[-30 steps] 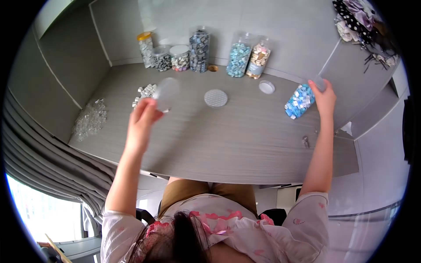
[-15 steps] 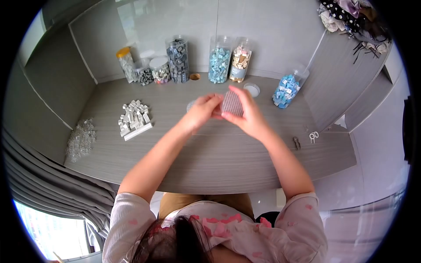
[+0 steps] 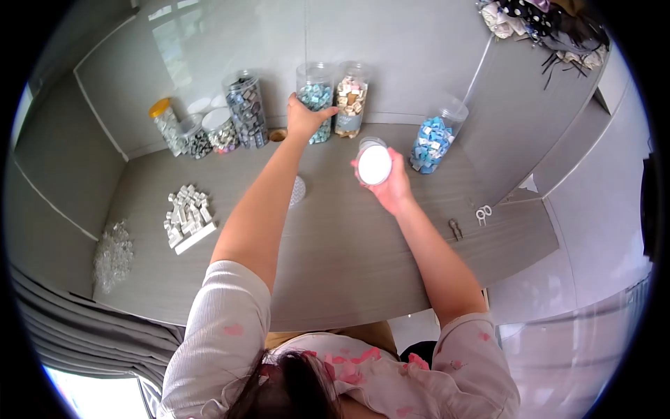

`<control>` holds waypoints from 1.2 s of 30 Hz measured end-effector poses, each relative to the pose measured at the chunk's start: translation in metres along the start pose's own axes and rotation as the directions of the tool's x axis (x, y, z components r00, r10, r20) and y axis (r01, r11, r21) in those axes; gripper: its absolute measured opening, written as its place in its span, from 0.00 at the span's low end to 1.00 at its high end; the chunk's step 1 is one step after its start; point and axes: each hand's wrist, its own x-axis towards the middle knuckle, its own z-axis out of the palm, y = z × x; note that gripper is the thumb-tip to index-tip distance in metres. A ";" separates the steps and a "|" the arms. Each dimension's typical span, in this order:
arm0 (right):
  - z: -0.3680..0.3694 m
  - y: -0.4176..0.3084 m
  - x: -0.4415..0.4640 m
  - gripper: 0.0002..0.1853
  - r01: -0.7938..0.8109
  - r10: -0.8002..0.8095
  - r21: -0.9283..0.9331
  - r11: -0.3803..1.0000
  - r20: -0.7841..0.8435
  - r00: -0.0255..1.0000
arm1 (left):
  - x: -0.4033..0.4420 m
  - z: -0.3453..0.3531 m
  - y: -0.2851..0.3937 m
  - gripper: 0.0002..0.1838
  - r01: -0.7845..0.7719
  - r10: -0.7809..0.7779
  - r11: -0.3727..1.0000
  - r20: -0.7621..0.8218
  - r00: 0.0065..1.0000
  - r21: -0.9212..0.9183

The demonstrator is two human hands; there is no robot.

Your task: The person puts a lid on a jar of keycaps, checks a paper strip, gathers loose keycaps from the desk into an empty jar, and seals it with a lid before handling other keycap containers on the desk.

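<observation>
My left hand (image 3: 307,119) reaches to the back of the desk, thumb and fingers spread around the front of a clear jar of teal keycaps (image 3: 317,96); whether it grips the jar is unclear. Beside that jar stands one with cream and brown pieces (image 3: 350,98). My right hand (image 3: 392,183) is closed around a round white lid (image 3: 375,165), held up over the desk, with a clear rim showing behind it. A jar of blue keycaps (image 3: 431,143) stands open and tilted to the right. A round textured disc (image 3: 298,190) lies partly behind my left forearm.
White keycaps (image 3: 187,213) lie on the left of the desk (image 3: 342,251), with clear pieces (image 3: 114,255) further left. Several jars, one of grey keycaps (image 3: 246,112), line the back left. Small tools (image 3: 456,229) and white rings (image 3: 483,214) lie at right.
My left hand has left the middle and moved to the teal jar at the back. My right hand now shows the white lid, no longer lying on the desk. The view has shifted.
</observation>
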 end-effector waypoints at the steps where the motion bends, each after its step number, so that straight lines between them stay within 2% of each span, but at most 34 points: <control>1: 0.007 -0.001 -0.001 0.33 0.008 -0.008 0.011 1.000 0.026 1.000 | 0.002 0.000 0.001 0.65 0.017 -0.016 0.999 0.015 1.000 -0.035; 2: 0.013 -0.003 -0.004 0.33 0.012 -0.013 0.023 1.000 0.052 0.999 | 0.002 0.001 0.000 0.64 0.038 -0.035 0.997 0.032 0.999 -0.068; 3: 0.017 -0.006 -0.007 0.34 -0.004 -0.004 0.063 0.998 0.124 0.992 | -0.003 0.000 0.004 0.59 0.022 -0.022 1.000 -0.037 0.999 -0.001; 6: 0.025 -0.010 -0.013 0.33 0.019 -0.021 0.019 1.000 0.130 0.991 | -0.010 -0.009 -0.004 0.57 -0.061 0.064 0.996 -0.055 0.996 0.064; 10: 0.017 -0.019 -0.005 0.29 0.304 -0.306 0.038 0.952 0.062 0.950 | -0.067 -0.045 0.018 0.50 -0.174 0.181 0.973 0.038 0.983 -0.150; 12: 0.022 -0.040 -0.013 0.27 0.498 -0.499 -0.063 0.865 -0.008 0.867 | -0.101 -0.065 0.034 0.47 -0.174 0.235 0.930 0.159 0.959 -0.325; 14: 0.037 -0.072 -0.030 0.30 0.697 -0.680 -0.207 0.686 0.156 0.716 | -0.144 -0.082 0.052 0.46 -0.156 0.318 0.825 0.220 0.922 -0.543; 15: 0.054 -0.090 -0.045 0.31 0.729 -0.693 -0.237 0.643 0.227 0.685 | -0.165 -0.095 0.060 0.46 -0.135 0.302 0.857 0.274 0.913 -0.497; 16: 0.069 -0.103 -0.059 0.32 0.758 -0.700 -0.263 0.596 0.293 0.652 | -0.185 -0.103 0.064 0.47 -0.112 0.281 0.887 0.332 0.900 -0.447; 18: 0.091 -0.113 -0.077 0.31 0.774 -0.530 -0.385 0.502 0.570 0.628 | -0.217 -0.111 0.063 0.48 -0.016 0.258 0.876 0.440 0.860 -0.482; 19: 0.102 -0.114 -0.083 0.31 0.789 -0.413 -0.429 0.439 0.683 0.602 | -0.229 -0.119 0.067 0.48 -0.026 0.283 0.867 0.450 0.847 -0.497; 20: 0.114 -0.112 -0.091 0.28 0.753 -0.329 -0.449 0.480 0.704 0.629 | -0.239 -0.126 0.069 0.47 -0.034 0.307 0.858 0.457 0.835 -0.513; 22: 0.128 -0.112 -0.102 0.38 0.714 -0.221 -0.508 0.482 0.718 0.660 | -0.248 -0.139 0.062 0.47 0.083 0.304 0.806 0.530 0.792 -0.586; 24: 0.137 -0.109 -0.109 0.40 0.741 -0.190 -0.438 0.509 0.783 0.593 | -0.250 -0.158 0.051 0.47 0.168 0.343 0.768 0.619 0.707 -0.618; 25: 0.141 -0.107 -0.112 0.42 0.751 -0.176 -0.403 0.523 0.811 0.558 | -0.251 -0.166 0.048 0.48 0.306 0.354 0.717 0.706 0.614 -0.626; 26: 0.146 -0.103 -0.114 0.43 0.780 -0.193 -0.315 0.540 0.856 0.479 | -0.254 -0.170 0.036 0.50 0.423 0.366 0.666 0.763 0.532 -0.614; 28: 0.158 -0.092 -0.116 0.44 0.814 -0.235 -0.128 0.567 0.922 0.308 | -0.270 -0.177 0.028 0.55 0.603 0.425 0.505 0.786 0.448 -0.617; 29: 0.165 -0.086 -0.120 0.44 0.789 -0.245 -0.068 0.611 0.931 0.270 | -0.281 -0.181 0.027 0.60 0.656 0.415 0.467 0.802 0.429 -0.593; 30: 0.170 -0.085 -0.127 0.44 0.772 -0.227 -0.095 0.629 0.927 0.299 | -0.291 -0.186 0.029 0.64 0.691 0.420 0.436 0.810 0.409 -0.576; 32: 0.181 -0.089 -0.144 0.44 0.739 -0.191 -0.151 0.656 0.915 0.356 | -0.307 -0.191 0.037 0.65 0.717 0.422 0.349 0.784 0.456 -0.604; 33: 0.182 -0.091 -0.148 0.42 0.750 -0.208 -0.178 0.637 0.898 0.389 | -0.304 -0.194 0.038 0.63 0.693 0.458 0.407 0.789 0.409 -0.595; 34: 0.182 -0.094 -0.154 0.37 0.756 -0.210 -0.259 0.601 0.862 0.462 | -0.307 -0.198 0.041 0.58 0.647 0.417 0.436 0.777 0.470 -0.626; 36: 0.183 -0.096 -0.167 0.32 0.738 -0.226 -0.421 0.527 0.768 0.599 | -0.313 -0.204 0.055 0.53 0.422 0.323 0.619 0.704 0.633 -0.663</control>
